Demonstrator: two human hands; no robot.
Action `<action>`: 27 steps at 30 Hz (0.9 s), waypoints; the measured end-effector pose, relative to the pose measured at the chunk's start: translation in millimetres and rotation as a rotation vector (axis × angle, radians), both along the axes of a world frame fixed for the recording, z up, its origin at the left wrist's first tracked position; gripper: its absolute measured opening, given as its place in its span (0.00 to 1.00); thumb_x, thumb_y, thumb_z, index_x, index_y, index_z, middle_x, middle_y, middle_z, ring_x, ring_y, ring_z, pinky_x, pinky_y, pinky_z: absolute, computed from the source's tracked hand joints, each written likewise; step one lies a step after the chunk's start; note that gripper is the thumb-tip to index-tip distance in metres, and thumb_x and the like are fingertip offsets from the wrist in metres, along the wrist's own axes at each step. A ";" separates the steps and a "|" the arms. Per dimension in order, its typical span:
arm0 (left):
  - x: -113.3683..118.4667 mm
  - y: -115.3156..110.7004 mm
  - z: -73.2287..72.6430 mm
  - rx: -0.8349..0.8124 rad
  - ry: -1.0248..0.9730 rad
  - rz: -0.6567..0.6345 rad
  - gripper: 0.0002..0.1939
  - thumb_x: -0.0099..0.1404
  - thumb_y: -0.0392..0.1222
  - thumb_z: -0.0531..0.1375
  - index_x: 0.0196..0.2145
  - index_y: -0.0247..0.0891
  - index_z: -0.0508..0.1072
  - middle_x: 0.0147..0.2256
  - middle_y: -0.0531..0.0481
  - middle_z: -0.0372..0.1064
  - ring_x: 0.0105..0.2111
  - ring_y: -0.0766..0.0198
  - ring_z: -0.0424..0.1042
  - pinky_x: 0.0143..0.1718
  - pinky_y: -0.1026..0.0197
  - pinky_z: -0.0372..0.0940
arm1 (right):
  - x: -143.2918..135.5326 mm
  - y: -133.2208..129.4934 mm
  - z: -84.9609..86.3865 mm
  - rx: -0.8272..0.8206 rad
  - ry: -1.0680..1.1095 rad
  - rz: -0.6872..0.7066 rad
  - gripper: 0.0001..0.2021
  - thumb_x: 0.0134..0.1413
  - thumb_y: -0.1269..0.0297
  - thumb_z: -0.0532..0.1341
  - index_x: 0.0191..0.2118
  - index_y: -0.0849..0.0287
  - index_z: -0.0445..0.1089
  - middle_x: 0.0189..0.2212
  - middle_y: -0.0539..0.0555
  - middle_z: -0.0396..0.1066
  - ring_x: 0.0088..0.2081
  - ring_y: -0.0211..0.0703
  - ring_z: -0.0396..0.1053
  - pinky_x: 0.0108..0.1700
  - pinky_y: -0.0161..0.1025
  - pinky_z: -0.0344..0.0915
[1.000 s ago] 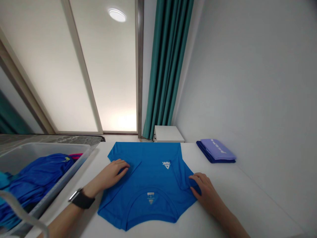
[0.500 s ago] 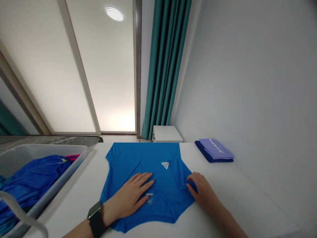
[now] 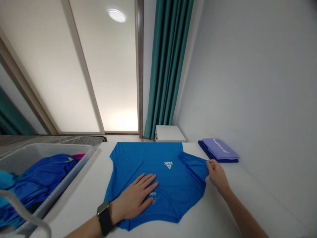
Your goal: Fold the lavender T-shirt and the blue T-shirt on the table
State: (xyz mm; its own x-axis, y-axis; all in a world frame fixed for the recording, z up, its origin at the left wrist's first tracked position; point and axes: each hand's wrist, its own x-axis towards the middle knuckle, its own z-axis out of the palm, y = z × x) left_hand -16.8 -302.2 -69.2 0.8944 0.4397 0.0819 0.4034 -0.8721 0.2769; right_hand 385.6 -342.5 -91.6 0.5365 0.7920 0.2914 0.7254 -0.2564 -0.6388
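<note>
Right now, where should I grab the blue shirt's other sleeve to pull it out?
Probably pinch the left sleeve at its outer hem, coming from the left. It lies folded flat onto the blue shirt, so that edge is free. The left hand rests flat nearby; the right hand pinches the right sleeve.

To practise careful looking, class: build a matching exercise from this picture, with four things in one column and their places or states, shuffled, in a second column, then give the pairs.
Things
1. bright blue sports T-shirt
2. folded lilac cloth
3. left hand
4. right hand

Places or states
A. pinching a sleeve's edge
B. pressed flat on fabric
C. spread out on the white table
D. stacked on a folded navy cloth

Pairs: 1-C, 2-D, 3-B, 4-A
</note>
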 end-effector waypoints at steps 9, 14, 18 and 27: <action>-0.9 0.1 -1.7 0.004 -0.024 -0.003 0.29 0.73 0.50 0.49 0.68 0.50 0.47 0.68 0.48 0.45 0.66 0.53 0.48 0.66 0.43 0.46 | 30.2 0.7 -17.6 -0.291 -0.242 -0.218 0.17 0.60 0.54 0.49 0.43 0.56 0.70 0.28 0.58 0.74 0.29 0.52 0.73 0.28 0.41 0.59; -0.2 -0.2 -0.3 0.008 0.002 0.003 0.28 0.73 0.50 0.49 0.67 0.49 0.49 0.68 0.47 0.45 0.66 0.52 0.48 0.65 0.42 0.47 | 29.8 -2.4 -23.3 -0.199 -0.147 -0.089 0.22 0.56 0.54 0.51 0.53 0.58 0.64 0.23 0.50 0.68 0.27 0.48 0.70 0.30 0.40 0.60; -0.1 -0.2 0.2 0.009 0.017 0.001 0.28 0.73 0.52 0.48 0.68 0.49 0.49 0.68 0.47 0.45 0.66 0.52 0.48 0.65 0.41 0.47 | 29.7 -1.2 -19.7 -0.069 -0.062 0.054 0.26 0.51 0.55 0.51 0.54 0.62 0.63 0.21 0.45 0.61 0.24 0.45 0.66 0.30 0.40 0.60; 0.9 1.1 -0.9 0.024 -0.029 -0.003 0.28 0.72 0.50 0.50 0.67 0.51 0.49 0.67 0.49 0.48 0.65 0.52 0.51 0.65 0.43 0.49 | -56.8 63.3 24.5 0.006 -0.052 0.471 0.16 0.52 0.65 0.53 0.47 0.58 0.68 0.20 0.43 0.58 0.23 0.39 0.62 0.30 0.36 0.58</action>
